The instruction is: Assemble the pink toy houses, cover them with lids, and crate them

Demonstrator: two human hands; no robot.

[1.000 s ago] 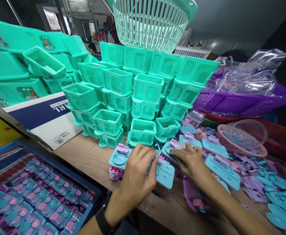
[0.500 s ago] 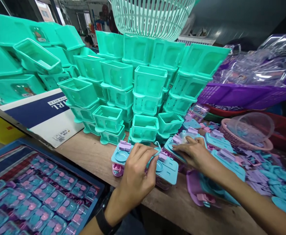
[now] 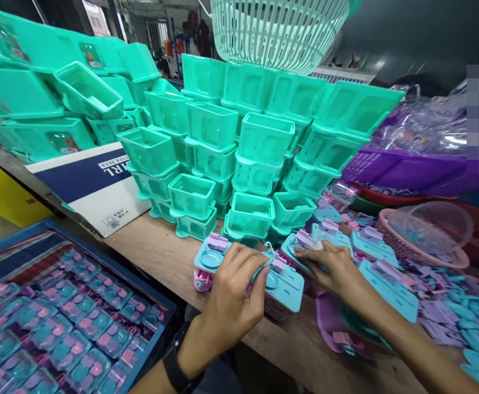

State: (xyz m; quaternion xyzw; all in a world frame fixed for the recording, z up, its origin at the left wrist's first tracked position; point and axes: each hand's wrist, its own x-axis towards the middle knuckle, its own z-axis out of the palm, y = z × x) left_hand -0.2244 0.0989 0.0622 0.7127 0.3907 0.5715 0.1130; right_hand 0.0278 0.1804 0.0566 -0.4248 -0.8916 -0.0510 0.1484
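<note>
1. Blue toy panel (image 3: 282, 282), in front of the stacked green tubs (image 3: 239, 158): left hand (image 3: 233, 298) pinches it closed.
2. Right hand (image 3: 332, 268) presses flat on the neighbouring panel (image 3: 300, 246), gripping nothing.
3. Assembly step likely; next move needs aligned seating.

Left hand (image 3: 233, 295) sits low centre, back of hand up, fingers curled forward and bunched, thumb tucked along the right side of the hand, fingertips (image 3: 245, 253) pressed down on what lies under them. Left wrist bent slightly upward, black watch band (image 3: 177, 366) round it; left forearm enters from the bottom edge, angled up and right. Right hand (image 3: 333, 268) lies just right of the left, apart from it, palm down, fingers extended leftward and lightly flexed, tips resting flat. Right forearm bare, runs from the lower right corner diagonally up-left to the wrist. Neither hand closed into a fist; both pressing rather than clasping.
</note>
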